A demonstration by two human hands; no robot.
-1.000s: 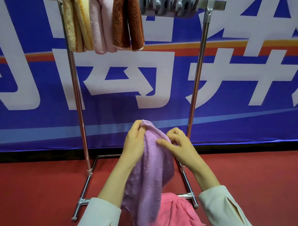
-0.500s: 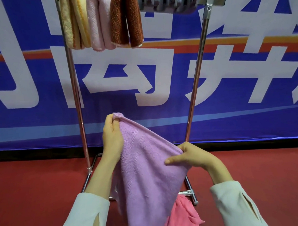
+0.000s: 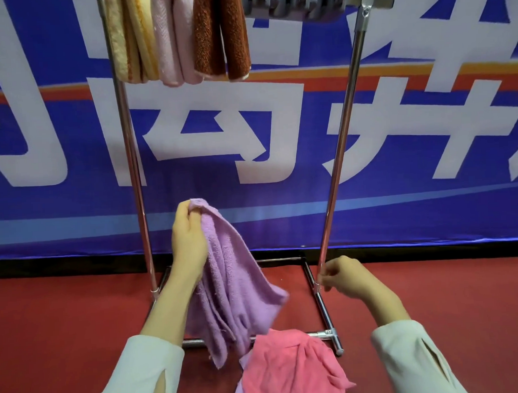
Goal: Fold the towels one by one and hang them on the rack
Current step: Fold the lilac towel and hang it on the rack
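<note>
Left hand (image 3: 188, 247): my fingers were curled round one top corner of the lilac towel (image 3: 235, 286), pinching it firmly, with nothing else in that hand.
Right hand (image 3: 347, 278): it was loosely curled and held nothing. It hung just in front of the right upright of the rack (image 3: 339, 151), near its foot and apart from the cloth.
Lilac towel: it hung bunched and twisted from that single corner in front of the rack's base. Its lower end drooped beside the pink towel (image 3: 289, 370) heaped below; I could not tell whether the two touched.
Top bar: a yellow towel (image 3: 132, 38), a pale pink towel (image 3: 170, 36) and a brown towel (image 3: 221, 34) were already folded over it at the left.
Risk, crooked fold: with only one corner held the cloth had collapsed on itself. Folding from that state would likely leave the edges mismatched.
Risk, drag: the drooping end could catch the pink towel or brush the red floor (image 3: 64, 323) — lifting might pull the heap along.
Risk, slip: I held only a small bite of soft terry, so a hard shake could tug it free.
Risk, knock: my empty hand was close to the upright — a careless reach for the other corner might jolt the frame and shift the hung towels.
</note>
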